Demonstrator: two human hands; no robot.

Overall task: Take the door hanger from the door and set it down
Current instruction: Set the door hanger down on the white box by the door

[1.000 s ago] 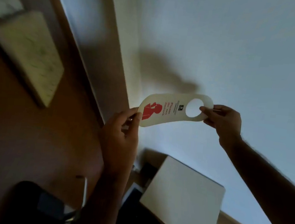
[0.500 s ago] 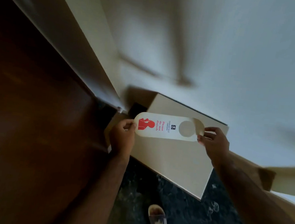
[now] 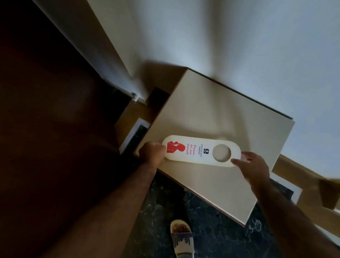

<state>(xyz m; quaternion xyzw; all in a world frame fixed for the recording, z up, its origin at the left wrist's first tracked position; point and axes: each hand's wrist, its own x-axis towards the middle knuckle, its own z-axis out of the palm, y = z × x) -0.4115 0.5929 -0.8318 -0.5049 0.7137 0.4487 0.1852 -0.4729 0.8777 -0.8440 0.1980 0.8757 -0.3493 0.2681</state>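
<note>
The door hanger (image 3: 200, 150) is a white oval card with a red figure, red "Please do not disturb" lettering and a round hole. It lies flat and lengthwise over the beige top of a low cabinet (image 3: 219, 117). My left hand (image 3: 152, 152) pinches the end with the red figure, at the cabinet's left edge. My right hand (image 3: 252, 167) holds the end with the hole by thumb and fingertips. Whether the card rests on the top or hovers just over it I cannot tell. The dark brown door (image 3: 33, 134) fills the left side.
A white wall (image 3: 239, 30) rises behind the cabinet, with a pale door frame (image 3: 103, 32) beside the door. The floor (image 3: 225, 251) is dark marbled stone, and my foot in a sandal (image 3: 182, 238) stands on it below the cabinet. A wooden ledge (image 3: 306, 187) runs at the right.
The view has tilted down from the wall to the cabinet. Both hands have lowered the hanger from mid-air in front of the wall down onto or just over the cabinet top.
</note>
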